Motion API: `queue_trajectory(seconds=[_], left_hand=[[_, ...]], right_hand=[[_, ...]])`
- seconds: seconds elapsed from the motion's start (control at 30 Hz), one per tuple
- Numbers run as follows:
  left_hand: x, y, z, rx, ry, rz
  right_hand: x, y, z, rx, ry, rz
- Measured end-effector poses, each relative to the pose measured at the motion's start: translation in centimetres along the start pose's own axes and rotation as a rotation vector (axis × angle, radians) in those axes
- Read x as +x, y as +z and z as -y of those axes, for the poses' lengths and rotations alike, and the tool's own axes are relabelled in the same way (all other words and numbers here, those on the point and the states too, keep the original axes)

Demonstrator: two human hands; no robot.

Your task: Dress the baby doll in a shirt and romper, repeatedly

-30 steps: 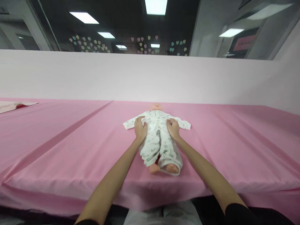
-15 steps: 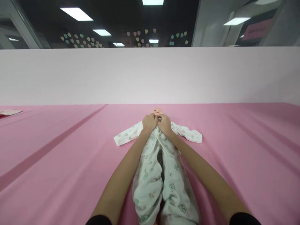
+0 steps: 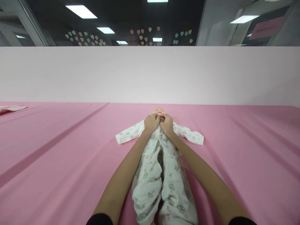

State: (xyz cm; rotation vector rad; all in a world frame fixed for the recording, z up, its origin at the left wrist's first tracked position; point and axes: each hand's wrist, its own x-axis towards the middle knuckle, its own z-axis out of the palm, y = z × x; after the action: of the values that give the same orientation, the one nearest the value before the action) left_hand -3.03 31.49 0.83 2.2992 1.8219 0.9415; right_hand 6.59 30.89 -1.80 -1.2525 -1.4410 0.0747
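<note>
A baby doll (image 3: 159, 110) lies on its back, its head toward the wall and its legs toward me. It wears a white printed baby top (image 3: 129, 132) with long sleeves spread to both sides, and matching white trousers (image 3: 148, 178). My left hand (image 3: 152, 122) and my right hand (image 3: 166, 123) meet at the top's neckline, just below the doll's chin. Both have bent fingers pinching the collar area. The exact bit of cloth or fastener between the fingertips is hidden by the hands.
A pink sheet (image 3: 70, 150) with soft folds covers the surface. A flat, pale folded item (image 3: 11, 108) lies at the far left edge. Behind the surface stands a white wall (image 3: 150, 75), with dark glass (image 3: 131, 18) and heart stickers above it.
The view has shifted slightly, so the scene sits a little further right. Both hands stay at the neckline with only small finger movement; the doll lies as before.
</note>
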Motion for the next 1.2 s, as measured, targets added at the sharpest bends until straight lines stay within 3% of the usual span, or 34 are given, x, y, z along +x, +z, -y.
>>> queue_trajectory(seconds=[0.33, 0.63, 1.0, 1.2], left_hand=[[0.3, 0.4, 0.2, -0.038, 0.051, 0.028], [0.0, 0.1, 0.2, 0.05, 0.078, 0.054], [-1.1, -0.4, -1.7, 0.063, -0.084, 0.138], [-1.8, -0.9, -2.6, 0.022, -0.015, 0.123]], right_hand=[[0.2, 0.0, -0.9, 0.297, 0.157, -0.082], [0.2, 0.0, -0.9, 0.29, 0.169, -0.074], [-0.9, -0.3, -0.6, 0.096, 0.017, -0.164], [-2.3, -1.2, -0.8, 0.127, -0.049, -0.136]])
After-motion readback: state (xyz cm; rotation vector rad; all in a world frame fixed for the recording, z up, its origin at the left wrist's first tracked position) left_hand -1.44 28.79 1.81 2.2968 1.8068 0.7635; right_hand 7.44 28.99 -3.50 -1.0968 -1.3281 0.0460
